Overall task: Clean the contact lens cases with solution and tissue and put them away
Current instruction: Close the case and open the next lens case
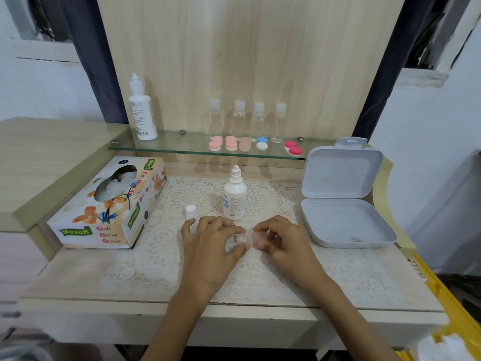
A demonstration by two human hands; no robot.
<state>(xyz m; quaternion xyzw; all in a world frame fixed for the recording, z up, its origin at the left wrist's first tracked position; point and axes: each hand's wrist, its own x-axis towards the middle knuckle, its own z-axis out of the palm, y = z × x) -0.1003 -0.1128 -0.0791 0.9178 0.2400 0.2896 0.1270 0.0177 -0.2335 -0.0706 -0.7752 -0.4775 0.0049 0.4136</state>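
At bench [78, 285] centre, head view (the only view): left hand [213, 238] and right hand [282, 238] meet over the lace mat [161, 256]. The fingers of both are curled in and pinch one small pale contact lens case [243, 238] between them. It looks like a lid twist, but it's too blurred to tell which half is which.

Clock positions from the hands:
- 12: small solution bottle [235, 196], upright and uncapped, just beyond the knuckles.
- 11: its white cap [190, 211], standing loose on the mat near the left fingertips.
- 10: tissue box [109, 201], with tissue showing in the slot.
- 2: grey storage box [346, 222], lid open. There's something small in the near corner that I can't ID.
- Far 12: glass shelf [182, 149] with five shelf cases [231, 145], four clear bottles [239, 118] and a large solution bottle [142, 110] at its left end.

Risks, my read:
- The open bottle is narrow-based, stands on uneven lace and sits in the reach path. A knuckle bump would tip it and soak the mat.
- The loose cap could go off the bench with one left-hand sweep.
- The case is small and slick if wet. If the pinch slips, a pale part lands on white lace and is hard to find.
- Reaching for the shelf means going over the bottle.
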